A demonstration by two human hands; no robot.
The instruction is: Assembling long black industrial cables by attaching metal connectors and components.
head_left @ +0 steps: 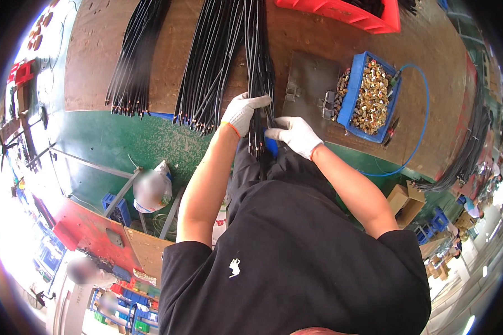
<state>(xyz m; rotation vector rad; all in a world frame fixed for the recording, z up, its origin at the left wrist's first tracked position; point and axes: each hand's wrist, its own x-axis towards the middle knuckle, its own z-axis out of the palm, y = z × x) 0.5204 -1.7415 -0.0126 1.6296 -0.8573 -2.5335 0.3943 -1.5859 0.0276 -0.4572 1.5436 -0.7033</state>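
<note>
Long black cables (pixel 257 61) hang in a bundle over the near edge of the wooden table, their cut ends showing copper-coloured tips. My left hand (pixel 243 113), in a white knit glove with an orange cuff, is closed round this bundle from the left, with the thumb across its top. To the right of it, my right hand (pixel 297 135), gloved in white as well, has its thumb and fingers closed at a single black cable (pixel 271 109) at the bundle's right side. The fingertips partly hide where they meet that cable. The cable ends (pixel 255 148) dangle below my hands, over my lap.
Two more black cable bundles (pixel 211 72) lie to the left on the table (pixel 313 36). At right, a blue bin (pixel 349 100) holds small brass fittings beside a dark metal plate (pixel 310 78). A blue hose (pixel 426 111) loops past it. A red crate (pixel 346 12) stands at the back.
</note>
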